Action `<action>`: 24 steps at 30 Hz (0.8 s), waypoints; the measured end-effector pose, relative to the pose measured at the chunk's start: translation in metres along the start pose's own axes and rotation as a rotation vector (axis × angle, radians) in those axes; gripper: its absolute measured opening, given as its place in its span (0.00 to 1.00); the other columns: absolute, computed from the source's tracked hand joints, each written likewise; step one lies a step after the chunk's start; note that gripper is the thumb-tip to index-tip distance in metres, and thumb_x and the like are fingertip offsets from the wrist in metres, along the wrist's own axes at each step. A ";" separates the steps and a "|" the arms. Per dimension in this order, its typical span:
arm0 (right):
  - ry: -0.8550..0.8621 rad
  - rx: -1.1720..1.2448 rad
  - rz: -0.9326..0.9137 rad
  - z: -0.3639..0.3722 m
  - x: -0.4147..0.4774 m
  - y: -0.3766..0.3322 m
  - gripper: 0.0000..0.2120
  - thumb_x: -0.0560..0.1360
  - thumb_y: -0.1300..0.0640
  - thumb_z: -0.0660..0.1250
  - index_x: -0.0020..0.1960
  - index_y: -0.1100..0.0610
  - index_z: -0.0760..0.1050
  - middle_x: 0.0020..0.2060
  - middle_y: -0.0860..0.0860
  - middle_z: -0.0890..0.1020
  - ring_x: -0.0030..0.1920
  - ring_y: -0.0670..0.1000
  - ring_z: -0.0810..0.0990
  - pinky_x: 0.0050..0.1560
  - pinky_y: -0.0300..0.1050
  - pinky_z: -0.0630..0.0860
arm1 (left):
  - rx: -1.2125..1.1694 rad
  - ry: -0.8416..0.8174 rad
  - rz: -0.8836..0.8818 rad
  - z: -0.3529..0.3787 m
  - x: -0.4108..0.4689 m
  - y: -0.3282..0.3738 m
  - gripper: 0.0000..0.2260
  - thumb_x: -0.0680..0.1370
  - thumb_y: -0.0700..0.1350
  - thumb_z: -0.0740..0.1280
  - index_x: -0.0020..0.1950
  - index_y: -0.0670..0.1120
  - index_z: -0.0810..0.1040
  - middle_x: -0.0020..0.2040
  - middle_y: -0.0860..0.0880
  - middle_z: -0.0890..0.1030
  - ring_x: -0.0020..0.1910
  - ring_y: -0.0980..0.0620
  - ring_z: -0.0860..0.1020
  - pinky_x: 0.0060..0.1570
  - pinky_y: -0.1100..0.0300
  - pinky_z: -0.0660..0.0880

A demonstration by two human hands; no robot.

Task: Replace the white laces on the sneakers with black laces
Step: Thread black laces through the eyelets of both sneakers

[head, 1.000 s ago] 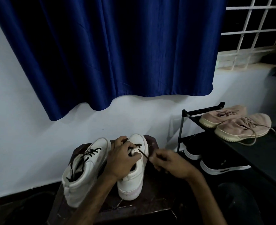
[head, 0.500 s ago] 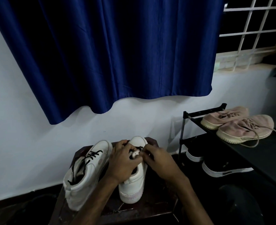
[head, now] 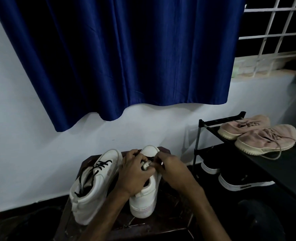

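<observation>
Fingers point(head: 144, 162) of both hands pinch black lace point(head: 150, 162) on rt white sneaker point(head: 143, 197), closed.

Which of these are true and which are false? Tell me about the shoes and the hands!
1. Both hands, left hand and right hand, are on the right white sneaker. True.
2. The left white sneaker has white laces. False: its laces are black.
3. The pink shoes sit on top of the black shoe rack. True.
4. The curtain is red. False: it is dark blue.
5. The white sneakers stand on the floor. False: they stand on a dark wooden stool.
</observation>
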State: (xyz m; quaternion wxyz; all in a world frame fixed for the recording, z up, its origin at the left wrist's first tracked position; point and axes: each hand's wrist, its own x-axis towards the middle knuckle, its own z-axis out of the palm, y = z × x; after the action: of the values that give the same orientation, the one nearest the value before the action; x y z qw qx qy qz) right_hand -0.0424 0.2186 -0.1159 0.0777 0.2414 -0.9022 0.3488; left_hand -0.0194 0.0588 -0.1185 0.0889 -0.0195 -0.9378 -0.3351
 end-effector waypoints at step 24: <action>-0.345 -0.146 0.058 -0.027 -0.020 0.021 0.04 0.74 0.49 0.68 0.43 0.48 0.76 0.41 0.46 0.81 0.45 0.49 0.80 0.45 0.47 0.75 | 0.023 -0.021 -0.030 -0.003 0.000 0.003 0.22 0.59 0.65 0.56 0.47 0.57 0.74 0.61 0.57 0.67 0.65 0.54 0.68 0.65 0.50 0.65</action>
State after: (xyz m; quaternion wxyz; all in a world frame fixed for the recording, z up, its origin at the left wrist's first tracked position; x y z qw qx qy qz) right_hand -0.0362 0.2571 -0.1141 -0.0707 0.2654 -0.9317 0.2378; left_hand -0.0190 0.0593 -0.1148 0.0745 -0.0081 -0.9426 -0.3254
